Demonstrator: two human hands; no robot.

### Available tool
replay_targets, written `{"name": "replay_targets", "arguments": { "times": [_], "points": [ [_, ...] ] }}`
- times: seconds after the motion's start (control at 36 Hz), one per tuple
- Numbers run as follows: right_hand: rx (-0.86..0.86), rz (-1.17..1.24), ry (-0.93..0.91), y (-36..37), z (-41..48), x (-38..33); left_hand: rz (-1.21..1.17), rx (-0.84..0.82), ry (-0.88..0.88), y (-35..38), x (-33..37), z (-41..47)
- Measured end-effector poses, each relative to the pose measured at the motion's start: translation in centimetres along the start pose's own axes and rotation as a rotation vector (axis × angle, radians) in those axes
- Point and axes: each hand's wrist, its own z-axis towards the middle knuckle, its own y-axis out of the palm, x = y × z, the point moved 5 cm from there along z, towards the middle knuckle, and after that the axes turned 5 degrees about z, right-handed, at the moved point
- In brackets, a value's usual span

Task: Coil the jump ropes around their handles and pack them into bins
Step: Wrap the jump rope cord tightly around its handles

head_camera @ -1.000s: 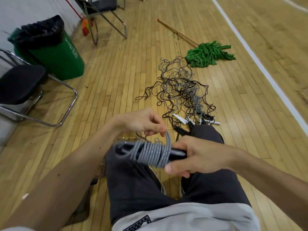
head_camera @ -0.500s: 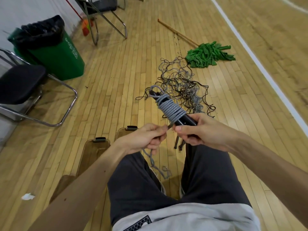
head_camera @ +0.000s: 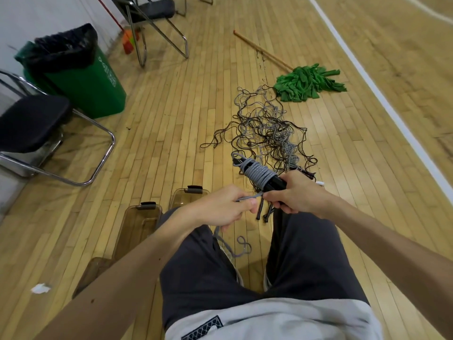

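The person sits over a wooden gym floor with both hands out in front of the knees. The right hand is curled tight around the near end of a pair of black handles, which point up and away to the left. A grey rope is wound around these handles in close turns, with one loose loop showing at the far tip. The left hand pinches the free part of that same rope just beside the right hand, fingers closed on it. Below the left hand the rope's tail hangs down and curls on the floor between the dark trouser legs. Just past the hands, a tangle of black and grey jump ropes lies spread on the floor, and a few more black handles lie just under the hands. To the left of the person's leg, three brown see-through bins stand in a row on the floor. Farther left are a black chair with a chrome frame and a green trash bin with a black liner. A green mop lies beyond the ropes, and a scrap of white paper lies near the left forearm.
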Motion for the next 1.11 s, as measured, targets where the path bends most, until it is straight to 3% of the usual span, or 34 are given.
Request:
{"name": "replay_targets", "arguments": {
  "times": [0.14,0.42,0.58,0.83,1.11],
  "points": [
    [0.006,-0.058,0.020,-0.3,0.6,0.5,0.186,0.034,-0.018,-0.8,0.5,-0.1],
    [0.048,-0.196,0.155,-1.0,2.2,1.7,0.773,0.243,0.000,-4.6,4.1,-0.1],
    [-0.112,-0.328,0.263,-0.3,1.6,2.1,0.957,0.233,0.125,-5.8,7.6,-0.2],
    [-0.355,-0.366,0.258,0.8,-0.8,0.5,0.996,0.140,0.261,-6.7,10.9,0.0],
    [-0.597,-0.447,0.083,3.3,-4.1,-0.9,0.894,0.140,0.306,-7.1,11.2,0.1]
  ]
}}
